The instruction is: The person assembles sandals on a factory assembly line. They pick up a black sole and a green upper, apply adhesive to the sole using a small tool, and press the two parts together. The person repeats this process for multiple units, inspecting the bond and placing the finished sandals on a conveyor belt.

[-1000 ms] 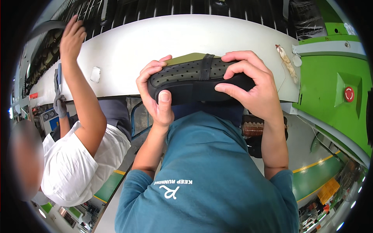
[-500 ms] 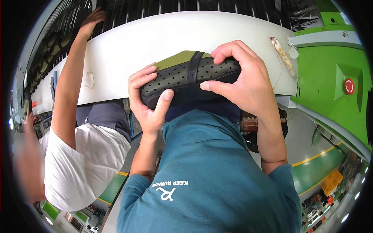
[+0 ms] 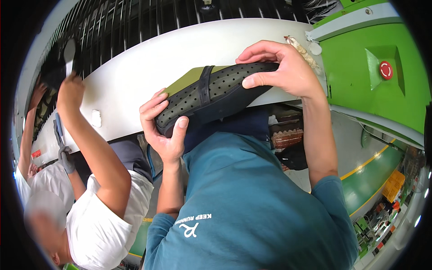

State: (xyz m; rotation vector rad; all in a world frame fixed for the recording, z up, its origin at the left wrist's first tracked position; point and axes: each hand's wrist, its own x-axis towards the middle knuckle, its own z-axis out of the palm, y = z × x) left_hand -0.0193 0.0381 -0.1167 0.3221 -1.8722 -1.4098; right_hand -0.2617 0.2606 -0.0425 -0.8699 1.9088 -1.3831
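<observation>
A dark, perforated shoe point(image 3: 229, 83) with a thick black sole spans the space between my two hands above the near edge of the white table. A black strap point(image 3: 204, 84) crosses it, and olive-green material point(image 3: 183, 80) shows along its far side. My left hand point(image 3: 163, 127) grips the left end, thumb below on the sole side and fingers on the upper. At the right end, which sits higher, my right hand point(image 3: 285, 67) has its thumb on the near side and its fingers curled over the far side.
The white table point(image 3: 130, 67) runs beside black slatted rollers point(image 3: 175, 18). A green machine with a red button point(image 3: 386, 70) stands at right, near a pale wrapped bundle point(image 3: 300, 51). At left, a co-worker's raised hand point(image 3: 70, 94) holds a pale flat object point(image 3: 69, 51); another person is beyond.
The shoe has tilted and its sole shows more, with both hands still on it. My view has shifted a little. The co-worker's arm has bent, and a pale object shows in that hand.
</observation>
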